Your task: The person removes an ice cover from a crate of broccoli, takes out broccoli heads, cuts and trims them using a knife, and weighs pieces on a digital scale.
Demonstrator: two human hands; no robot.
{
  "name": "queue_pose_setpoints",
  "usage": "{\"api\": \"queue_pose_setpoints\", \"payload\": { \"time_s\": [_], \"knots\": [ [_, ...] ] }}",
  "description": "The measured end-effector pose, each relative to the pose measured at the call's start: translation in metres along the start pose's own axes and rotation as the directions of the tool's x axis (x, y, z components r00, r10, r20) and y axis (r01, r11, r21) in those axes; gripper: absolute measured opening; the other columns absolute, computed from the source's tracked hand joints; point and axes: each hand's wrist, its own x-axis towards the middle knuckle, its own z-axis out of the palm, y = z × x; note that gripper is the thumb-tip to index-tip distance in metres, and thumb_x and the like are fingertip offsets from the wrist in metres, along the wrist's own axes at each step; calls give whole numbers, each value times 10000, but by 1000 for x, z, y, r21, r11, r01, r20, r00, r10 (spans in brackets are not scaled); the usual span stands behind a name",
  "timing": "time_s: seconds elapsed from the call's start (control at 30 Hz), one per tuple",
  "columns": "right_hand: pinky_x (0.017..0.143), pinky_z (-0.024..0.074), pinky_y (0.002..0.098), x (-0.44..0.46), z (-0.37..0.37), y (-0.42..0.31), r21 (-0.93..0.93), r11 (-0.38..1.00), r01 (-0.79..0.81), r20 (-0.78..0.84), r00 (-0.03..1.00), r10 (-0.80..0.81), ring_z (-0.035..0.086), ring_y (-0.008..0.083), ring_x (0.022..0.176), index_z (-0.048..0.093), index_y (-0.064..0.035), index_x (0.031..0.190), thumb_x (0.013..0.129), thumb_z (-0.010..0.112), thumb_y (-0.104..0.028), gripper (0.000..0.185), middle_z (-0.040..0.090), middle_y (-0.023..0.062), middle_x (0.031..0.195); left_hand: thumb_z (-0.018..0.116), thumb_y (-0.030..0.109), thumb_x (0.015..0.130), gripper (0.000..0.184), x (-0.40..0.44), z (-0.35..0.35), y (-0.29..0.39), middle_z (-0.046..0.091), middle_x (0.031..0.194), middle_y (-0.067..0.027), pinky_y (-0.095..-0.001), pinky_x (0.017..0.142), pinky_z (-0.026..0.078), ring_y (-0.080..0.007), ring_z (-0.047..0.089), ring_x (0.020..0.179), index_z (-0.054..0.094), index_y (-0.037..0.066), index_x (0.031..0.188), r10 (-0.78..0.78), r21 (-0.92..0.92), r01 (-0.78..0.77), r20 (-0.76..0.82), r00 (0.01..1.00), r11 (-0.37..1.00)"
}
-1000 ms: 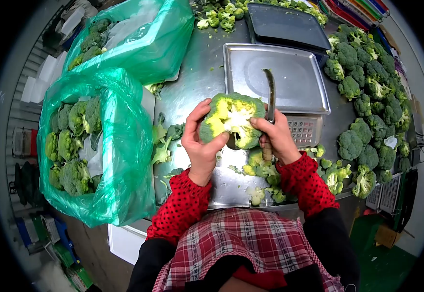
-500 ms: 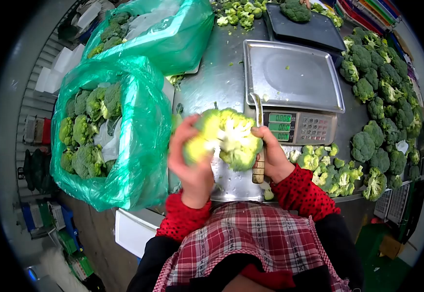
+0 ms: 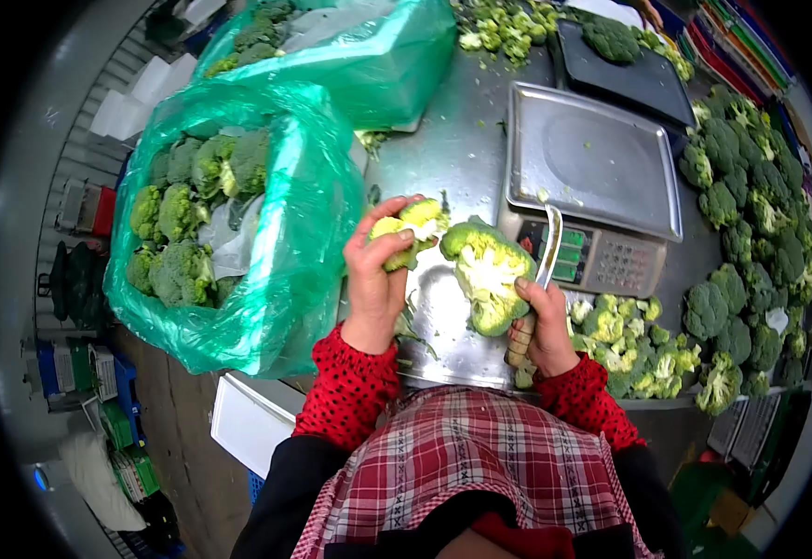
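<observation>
Head view. Left hand (image 3: 374, 272), on the left of the work, fingers curled and thumb pressed over a small piece (image 3: 408, 231) of yellow-green broccoli. Right hand (image 3: 549, 319) doubles up: fingers wrap the handle of a curved knife (image 3: 520, 341) while the thumb reaches left to pin a big piece (image 3: 486, 278), pale stalk side up. The two pieces are apart, a narrow gap between them, both over the near part of the metal table (image 3: 417, 172).

Blade points far, just right of the big piece, in front of the scale's (image 3: 592, 168) display. Which side carries the edge: cannot tell.

On handling, my judgement: thumb well below the blade looks right; better kept low on the stalk. Handle probably wants firm fingers, since the thumb is busy with the broccoli. Left fingers best kept away from the blade side. Light pressure on the crowns, as the buds likely crumble; grip by the stalk where possible.

Around: loose florets (image 3: 637, 352) near right, below the scale; lined bin (image 3: 305, 219) of broccoli to the left; heap (image 3: 739, 238) far right.
</observation>
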Motion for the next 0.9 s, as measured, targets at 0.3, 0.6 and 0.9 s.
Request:
{"api": "queue_pose_setpoints", "payload": {
  "time_s": [0.3, 0.6, 0.9],
  "knots": [
    [407, 414, 187, -31, -65, -30, -149, 957, 248, -271, 921, -281, 489, 47, 453, 576, -7, 1124, 850, 656, -199, 344, 638, 23, 785, 795, 240, 785, 629, -52, 0, -130, 557, 1283, -166, -340, 1002, 432, -249, 532, 1174, 509, 24, 1302, -473, 596, 298, 159, 867, 746],
    [710, 504, 229, -29, -57, -29, -290, 849, 441, -155, 854, -496, 615, 95, 826, 511, 8, 1296, 794, 715, -86, 550, 642, 66, 1044, 765, 254, 823, 715, -41, 15, -116, 478, 1356, -228, -414, 1014, 432, -329, 466, 1273, 419, -1, 1394, -231, 738, -138, 375, 898, 661],
    [993, 442, 358, -7, -22, -7, -508, 660, 553, 130, 807, -576, 568, 193, 1121, 512, 2, 1305, 729, 792, -179, 666, 604, 117, 1243, 736, 51, 819, 557, -31, 21, -98, 597, 1197, -143, -342, 917, 514, -220, 603, 1088, 435, -36, 1280, -147, 409, 123, 28, 989, 904]
  ]
}}
